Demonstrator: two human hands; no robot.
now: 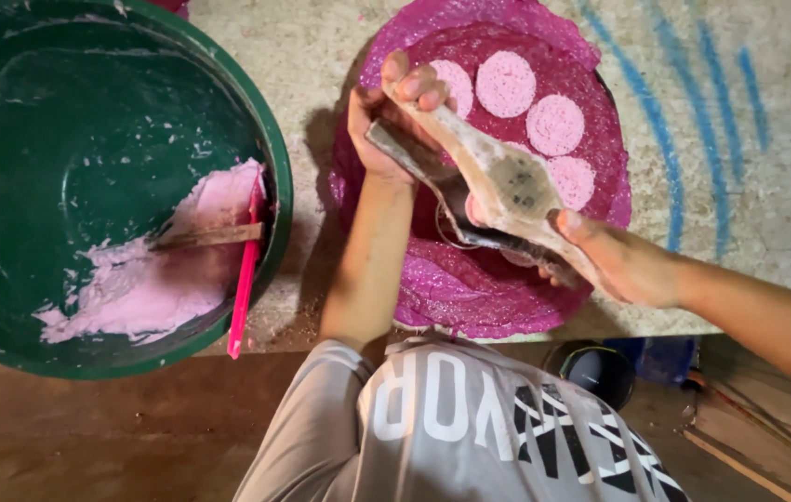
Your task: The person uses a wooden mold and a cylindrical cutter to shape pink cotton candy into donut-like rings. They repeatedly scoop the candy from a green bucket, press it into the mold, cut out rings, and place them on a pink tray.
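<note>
both hands [386, 121] [614, 260] have fingers clenched on a batter-smeared, tapered cloth bag [498, 177].

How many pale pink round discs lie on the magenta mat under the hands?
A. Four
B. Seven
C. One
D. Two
A. Four pale pink discs show in a curved row on the magenta mat; the first is partly hidden behind the left hand, the last lies near the right hand, and both hands hold a worn flat tool.
</note>
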